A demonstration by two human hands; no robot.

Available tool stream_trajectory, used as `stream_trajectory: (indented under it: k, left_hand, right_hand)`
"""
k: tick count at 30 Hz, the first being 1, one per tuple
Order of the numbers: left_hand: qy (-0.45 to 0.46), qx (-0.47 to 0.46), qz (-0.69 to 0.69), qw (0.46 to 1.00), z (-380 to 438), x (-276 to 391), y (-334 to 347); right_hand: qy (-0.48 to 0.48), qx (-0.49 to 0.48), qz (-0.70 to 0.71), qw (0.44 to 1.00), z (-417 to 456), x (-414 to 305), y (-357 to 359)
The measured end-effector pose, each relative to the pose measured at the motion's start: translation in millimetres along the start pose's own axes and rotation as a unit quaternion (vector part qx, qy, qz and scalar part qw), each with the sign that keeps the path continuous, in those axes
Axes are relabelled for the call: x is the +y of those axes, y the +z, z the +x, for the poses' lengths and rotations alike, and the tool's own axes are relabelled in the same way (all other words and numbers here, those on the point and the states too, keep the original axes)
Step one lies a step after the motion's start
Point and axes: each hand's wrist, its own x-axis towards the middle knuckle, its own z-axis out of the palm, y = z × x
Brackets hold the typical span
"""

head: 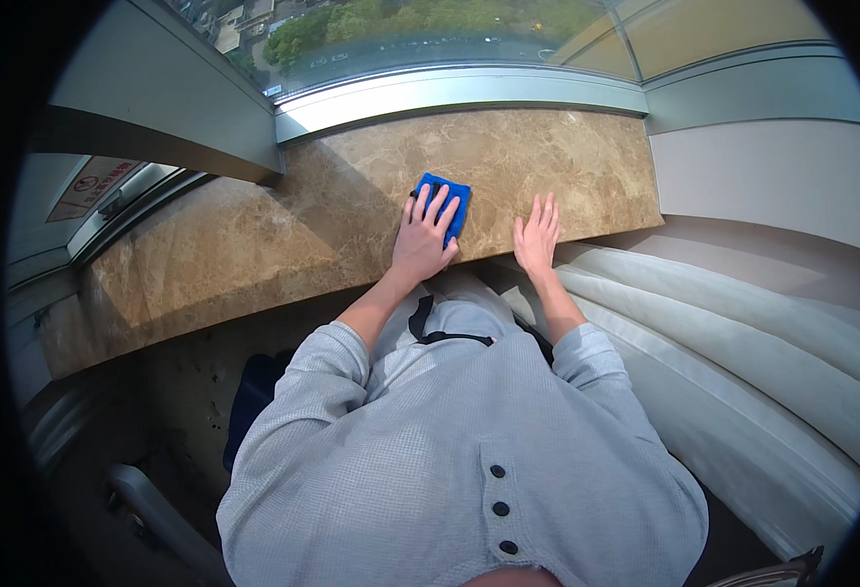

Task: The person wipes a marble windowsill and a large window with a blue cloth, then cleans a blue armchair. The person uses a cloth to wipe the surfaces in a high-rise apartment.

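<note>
My left hand [424,236] lies over a folded blue cloth [460,192] on the brown marble windowsill [371,158], with its thumb at the cloth's near edge. Small black things show between and beside its fingers; what they are I cannot tell. To the right, my right hand [539,233] rests at the sill's front edge, palm down with the fingers spread a little, holding nothing.
Beyond the sill stands a window frame [459,84] with glass above it. A thick pillar [180,95] meets the sill at the left. White curtains [701,323] hang at the right, below the sill. A grey chair armrest [158,513] is at the lower left.
</note>
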Motion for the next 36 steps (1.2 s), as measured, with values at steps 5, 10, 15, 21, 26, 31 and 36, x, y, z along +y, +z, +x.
stream_trajectory:
  k: [5, 10, 15, 21, 26, 31, 36]
  left_hand:
    - [0.218, -0.154, -0.029, 0.963, -17.1, 17.7, 2.3]
    - [0.224, -0.18, -0.004, 0.958, 12.1, -58.0, -49.3]
    - [0.158, -0.067, 0.057, 0.983, 83.8, -153.2, -74.0]
    - [0.204, -0.135, 0.046, 0.969, 65.6, -126.1, -72.1]
    - [0.356, -0.245, -0.048, 0.901, 20.0, -60.6, -51.4]
    - [0.39, -0.276, -0.054, 0.877, 71.9, -70.3, -45.5]
    - [0.302, -0.156, 0.006, 0.94, 164.2, -113.4, -43.0]
  right_hand:
    - [-0.02, -0.024, 0.092, 0.995, -39.8, -22.3, -8.3]
    - [-0.009, -0.036, 0.108, 0.993, -55.6, -28.3, -14.4]
    - [0.009, -0.036, 0.114, 0.993, -54.8, -37.2, -11.4]
    - [0.017, -0.02, 0.106, 0.994, -60.9, -46.5, -12.4]
    - [0.022, -0.014, 0.091, 0.995, -62.3, -51.0, -13.4]
    - [0.022, -0.027, 0.097, 0.995, -61.0, -52.2, -21.6]
    - [0.05, -0.066, 0.104, 0.991, -59.9, -53.5, -26.3]
